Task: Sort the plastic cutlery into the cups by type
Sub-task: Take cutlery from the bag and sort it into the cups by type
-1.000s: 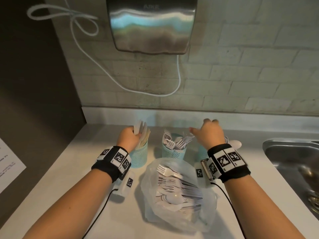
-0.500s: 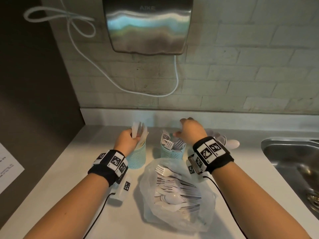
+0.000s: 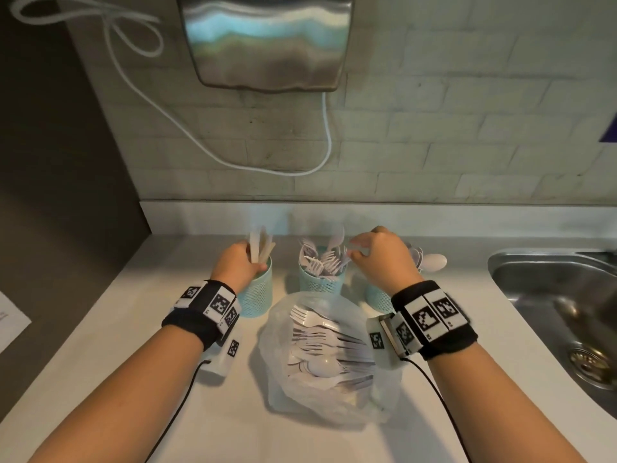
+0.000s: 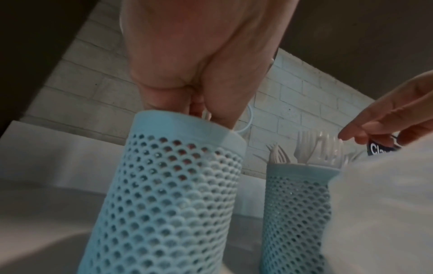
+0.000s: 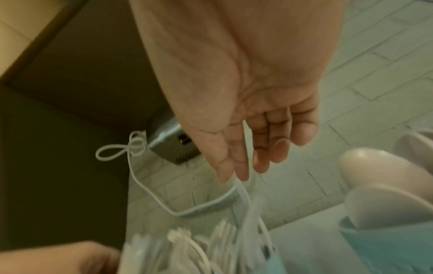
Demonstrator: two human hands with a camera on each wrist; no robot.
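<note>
A pale table runs under a brick wall, a sink at its right. Nearest lies an open bag with forks and spoons still unsorted. Behind it stand three mesh cups. The left hand grips knives at the left cup; if it lets go with them off-centre, the light cup may tip. The right hand, fingers loose and empty, hovers over the fork cup, where one spoon seems to stand among the tines; reaching in could snag the forks and topple the cup. The right cup holds spoons.
</note>
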